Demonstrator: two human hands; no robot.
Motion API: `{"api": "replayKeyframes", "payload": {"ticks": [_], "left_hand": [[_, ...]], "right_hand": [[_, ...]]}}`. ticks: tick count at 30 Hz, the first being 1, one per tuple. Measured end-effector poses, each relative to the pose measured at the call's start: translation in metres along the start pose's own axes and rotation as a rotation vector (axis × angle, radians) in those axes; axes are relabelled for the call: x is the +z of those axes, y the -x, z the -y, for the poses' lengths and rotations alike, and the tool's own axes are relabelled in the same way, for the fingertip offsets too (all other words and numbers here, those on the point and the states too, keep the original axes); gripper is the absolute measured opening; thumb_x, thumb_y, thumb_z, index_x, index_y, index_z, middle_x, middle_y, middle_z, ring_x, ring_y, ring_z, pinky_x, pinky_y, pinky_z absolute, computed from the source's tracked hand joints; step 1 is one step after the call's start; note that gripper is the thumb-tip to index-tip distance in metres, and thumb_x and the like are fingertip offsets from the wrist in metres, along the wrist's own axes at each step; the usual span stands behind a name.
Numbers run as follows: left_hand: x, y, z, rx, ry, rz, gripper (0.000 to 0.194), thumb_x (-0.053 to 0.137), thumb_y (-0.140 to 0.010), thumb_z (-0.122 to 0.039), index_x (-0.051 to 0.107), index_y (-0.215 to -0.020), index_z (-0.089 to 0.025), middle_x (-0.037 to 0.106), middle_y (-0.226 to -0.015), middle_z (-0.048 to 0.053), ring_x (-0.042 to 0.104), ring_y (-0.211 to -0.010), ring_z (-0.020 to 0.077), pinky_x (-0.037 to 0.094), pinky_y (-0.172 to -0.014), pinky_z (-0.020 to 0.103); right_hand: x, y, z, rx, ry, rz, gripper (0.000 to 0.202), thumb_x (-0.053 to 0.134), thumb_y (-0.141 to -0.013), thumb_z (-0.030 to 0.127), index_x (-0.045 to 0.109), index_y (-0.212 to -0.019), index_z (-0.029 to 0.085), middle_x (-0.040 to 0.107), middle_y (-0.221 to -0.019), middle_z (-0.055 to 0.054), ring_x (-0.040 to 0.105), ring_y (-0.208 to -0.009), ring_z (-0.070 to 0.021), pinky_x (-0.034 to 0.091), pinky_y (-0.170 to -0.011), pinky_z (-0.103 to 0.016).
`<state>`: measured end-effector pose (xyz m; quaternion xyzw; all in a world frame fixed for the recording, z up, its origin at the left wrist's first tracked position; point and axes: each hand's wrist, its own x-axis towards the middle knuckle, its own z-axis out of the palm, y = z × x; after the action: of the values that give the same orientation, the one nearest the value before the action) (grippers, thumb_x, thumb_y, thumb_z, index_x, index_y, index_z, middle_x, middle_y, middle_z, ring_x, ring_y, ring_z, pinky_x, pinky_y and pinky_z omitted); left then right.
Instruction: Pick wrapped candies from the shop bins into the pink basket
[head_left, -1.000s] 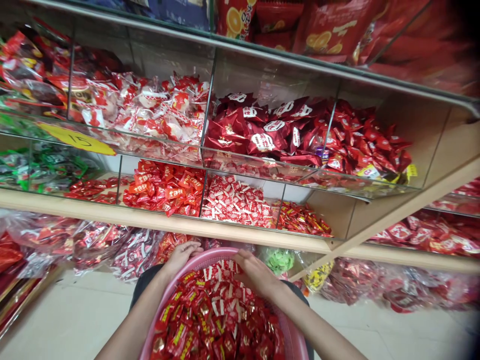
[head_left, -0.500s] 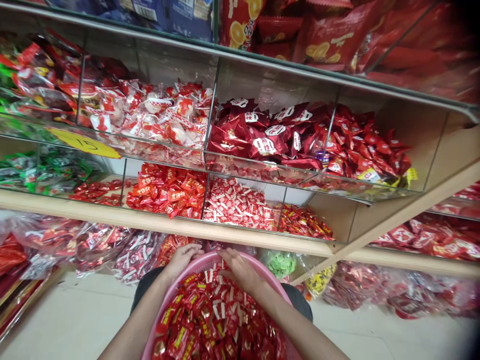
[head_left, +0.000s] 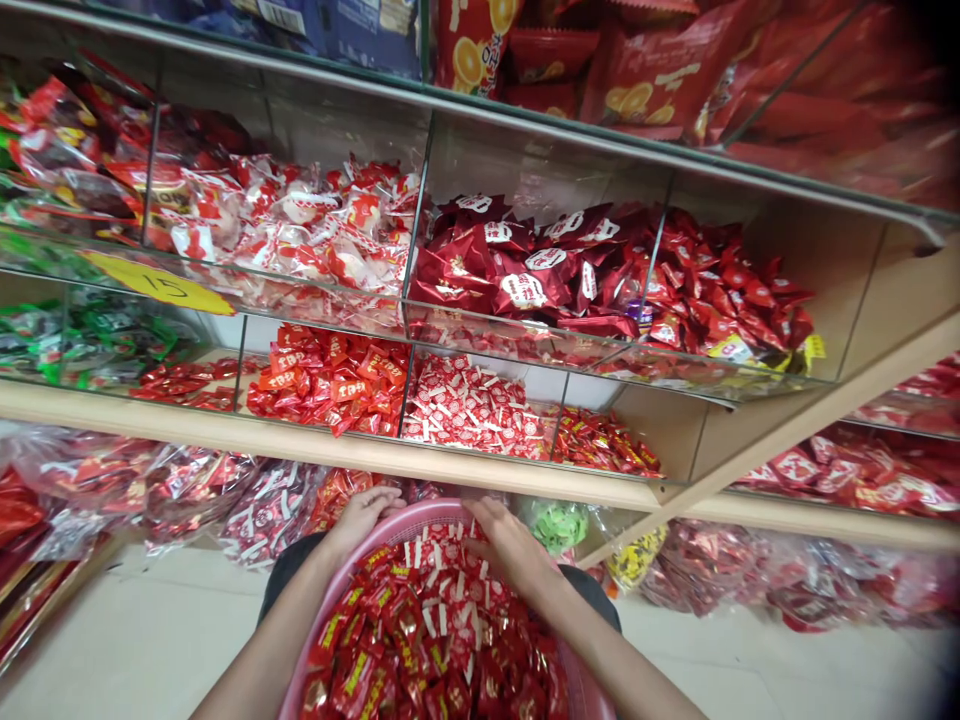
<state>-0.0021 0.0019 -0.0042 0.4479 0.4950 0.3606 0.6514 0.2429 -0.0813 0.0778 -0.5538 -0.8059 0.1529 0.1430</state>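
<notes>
As the head view looks down past two dark-clad knees [head_left: 289,575], I see a pink basket [head_left: 431,512] between them, its far edge near the front edge of the wooden shelf [head_left: 525,478]. Shiny red sweets [head_left: 390,640] fill most of it, with white-striped sweets [head_left: 442,575] heaped toward the far edge. The left hand [head_left: 367,515] lies at the rim's far left, fingers together and slightly bent; I can't tell whether it grips. The right hand [head_left: 510,540] arches over the rim's far right, half closed, beside the striped ones; whether it pinches the rim or touches wrappers, I can't tell. With so full a load, I'd judge thumbs inside, fingers outside and an even pull safest, minding the knuckles against the shelf edge.
</notes>
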Motion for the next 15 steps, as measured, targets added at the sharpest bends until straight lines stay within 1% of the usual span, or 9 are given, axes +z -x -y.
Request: {"api": "replayKeyframes", "payload": {"ticks": [3,5,9,13,15], "left_hand": [[0.001,0.002,-0.003,0.000,-0.011,-0.005,0.042,0.062,-0.065,-0.043,0.060,-0.092,-0.012,0.067,-0.087,0.012,0.063,-0.082,0.0206,0.047,-0.077,0.031],[0.001,0.004,-0.006,0.001,-0.010,-0.012,0.039,0.062,-0.065,-0.041,0.060,-0.090,-0.012,0.067,-0.087,0.012,0.063,-0.081,0.0203,0.047,-0.078,0.031],[0.002,0.007,-0.010,-0.019,0.003,-0.029,0.040,0.063,-0.062,-0.042,0.060,-0.089,-0.013,0.067,-0.086,0.011,0.062,-0.082,0.0204,0.047,-0.078,0.031],[0.004,0.006,-0.010,-0.021,0.024,-0.028,0.045,0.066,-0.058,-0.045,0.060,-0.088,-0.012,0.067,-0.084,0.011,0.063,-0.082,0.0215,0.047,-0.077,0.031],[0.004,0.005,-0.009,-0.024,0.030,-0.031,0.046,0.066,-0.057,-0.045,0.060,-0.088,-0.012,0.067,-0.085,0.012,0.063,-0.081,0.0218,0.047,-0.076,0.032]], "right_hand": [[0.006,0.002,0.008,-0.002,0.018,0.006,0.045,0.057,-0.078,0.022,0.043,-0.121,0.021,0.053,-0.115,-0.010,0.050,-0.107,-0.0225,0.043,-0.089,-0.038],[0.010,0.003,0.011,0.016,0.031,0.012,0.047,0.060,-0.076,0.022,0.044,-0.120,0.019,0.053,-0.116,-0.012,0.049,-0.109,-0.0243,0.043,-0.089,-0.039],[0.016,0.004,0.010,0.034,0.062,0.015,0.047,0.062,-0.075,0.024,0.045,-0.118,0.018,0.055,-0.112,-0.012,0.049,-0.109,-0.0266,0.045,-0.086,-0.039],[0.015,0.006,0.007,0.020,0.082,0.008,0.047,0.062,-0.074,0.024,0.045,-0.118,0.019,0.055,-0.111,-0.011,0.050,-0.107,-0.0253,0.045,-0.085,-0.038],[0.010,0.007,0.009,0.017,0.095,0.016,0.042,0.060,-0.076,0.026,0.046,-0.116,0.020,0.056,-0.109,-0.010,0.052,-0.103,-0.0244,0.045,-0.084,-0.037]]}}
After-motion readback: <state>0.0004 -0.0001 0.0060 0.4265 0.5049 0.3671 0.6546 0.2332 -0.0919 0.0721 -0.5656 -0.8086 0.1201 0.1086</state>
